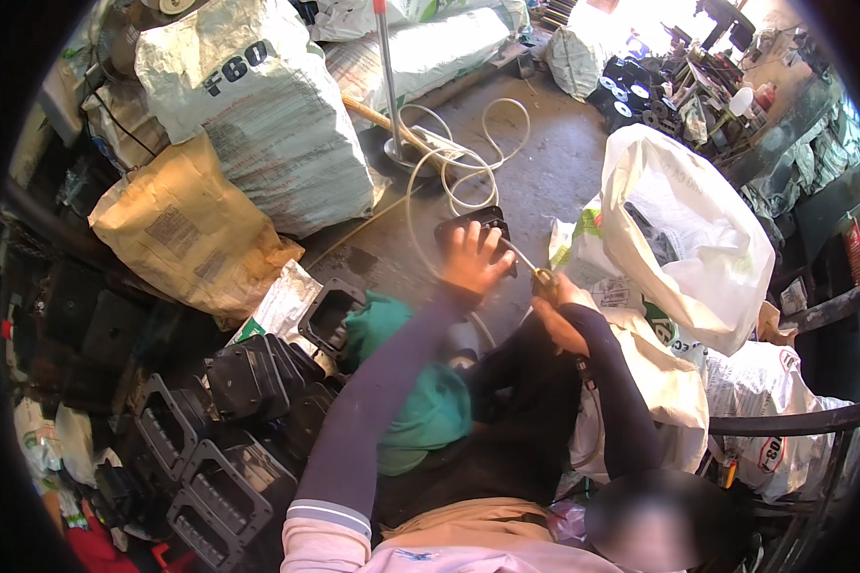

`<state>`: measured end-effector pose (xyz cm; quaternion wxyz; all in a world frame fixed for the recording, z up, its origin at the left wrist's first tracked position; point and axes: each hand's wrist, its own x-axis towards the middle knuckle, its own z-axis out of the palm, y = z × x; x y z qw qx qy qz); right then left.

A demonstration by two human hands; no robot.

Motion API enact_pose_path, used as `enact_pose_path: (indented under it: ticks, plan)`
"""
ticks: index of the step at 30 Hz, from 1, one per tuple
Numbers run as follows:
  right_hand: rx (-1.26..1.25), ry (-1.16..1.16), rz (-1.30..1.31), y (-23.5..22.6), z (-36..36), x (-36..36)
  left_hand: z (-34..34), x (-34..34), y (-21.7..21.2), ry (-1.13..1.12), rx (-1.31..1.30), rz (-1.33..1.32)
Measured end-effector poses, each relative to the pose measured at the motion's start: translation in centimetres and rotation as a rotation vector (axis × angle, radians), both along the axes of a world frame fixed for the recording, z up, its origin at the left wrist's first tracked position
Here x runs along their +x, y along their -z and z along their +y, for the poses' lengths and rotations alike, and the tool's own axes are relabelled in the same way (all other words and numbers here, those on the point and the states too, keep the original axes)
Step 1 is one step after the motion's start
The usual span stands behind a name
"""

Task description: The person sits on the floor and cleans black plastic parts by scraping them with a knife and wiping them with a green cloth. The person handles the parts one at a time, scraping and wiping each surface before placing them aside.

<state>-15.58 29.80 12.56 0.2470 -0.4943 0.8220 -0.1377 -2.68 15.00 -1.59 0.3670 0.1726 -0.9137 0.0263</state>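
Observation:
My left hand point(478, 260) reaches forward with its fingers laid over a black boxy housing point(488, 220), gripping it above the floor. Part of that housing is hidden under the fingers. In my right hand point(564, 313) is an air blow gun point(543, 277) with a brass-coloured fitting and a thin metal tube, whose tip points at the housing. A hose point(587, 374) runs down from below this hand. Green cloth point(420, 406) drapes near my left forearm. Beside it, to the left, stand several similar black housings point(225, 477) with open rectangular frames, stacked closely together.
A pale hose point(487, 172) lies in loops on the concrete floor point(554, 134) ahead. An open white sack point(745, 258) stands at the right. Full sacks point(248, 134) and a brown paper bag point(186, 224) fill the left. Dark metal parts point(640, 91) are heaped at far right.

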Motion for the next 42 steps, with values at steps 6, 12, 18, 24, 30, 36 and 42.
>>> enact_pose_path:
  ticks: [6, 12, 18, 24, 30, 36, 42]
  plan:
    - [0.033, 0.158, -0.22, -0.5, -0.6, -0.4, 0.2, 0.0, 0.0, 0.033, -0.07, 0.053]
    - [-0.029, 0.038, -0.101, -0.4, -0.7, -0.1, 0.4, 0.2, 0.7, 0.097, -0.064, -0.086]
    - [0.007, -0.092, -0.046, -0.1, -1.8, 0.9, 0.9, -0.6, 2.0, 0.133, -0.173, -0.135]
    - [-0.021, 0.137, -0.143, -1.4, -2.4, -0.6, 0.3, -0.3, 1.3, 0.021, -0.242, -0.151]
    - [0.03, 0.046, -0.057, 1.0, -0.6, 0.2, -0.9, 0.1, -1.5, -0.312, 0.113, 0.073]
    - [-0.101, 0.049, -0.066, 2.6, 0.4, 2.7, -2.3, -0.6, 0.6, -0.441, 0.759, 0.444]
    - [-0.096, 0.084, -0.083, 3.0, 0.3, 5.2, -5.6, 0.1, 1.5, -0.272, 1.825, 1.159]
